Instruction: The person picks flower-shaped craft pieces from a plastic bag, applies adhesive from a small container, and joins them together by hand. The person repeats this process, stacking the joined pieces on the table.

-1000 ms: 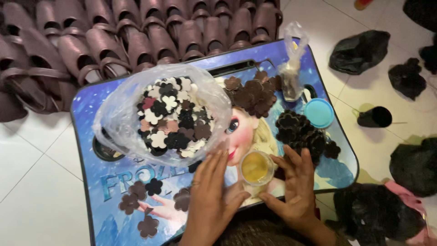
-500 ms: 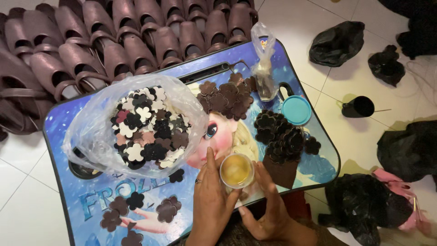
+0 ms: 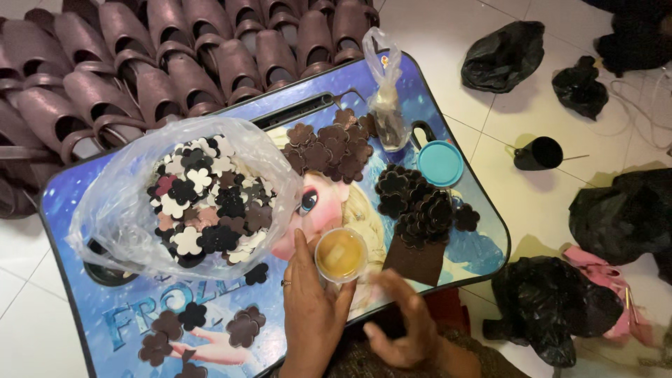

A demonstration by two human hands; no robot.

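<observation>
One small round clear plastic cup of amber liquid [image 3: 341, 254], light, open-topped and easily spilled, rests on the blue printed lap tray [image 3: 483, 231]; I see my left hand [image 3: 313, 308] curled around its side wall, my right hand [image 3: 404, 325] loose, holding nothing.

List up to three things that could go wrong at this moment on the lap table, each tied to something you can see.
1. The small open cup of yellowish liquid, steadied only by the left hand, might tip and spill onto the lap table.
2. The right hand is blurred close beside it and could knock it.
3. The dark flower cut-outs heaped near the table's edge could slide off.
</observation>
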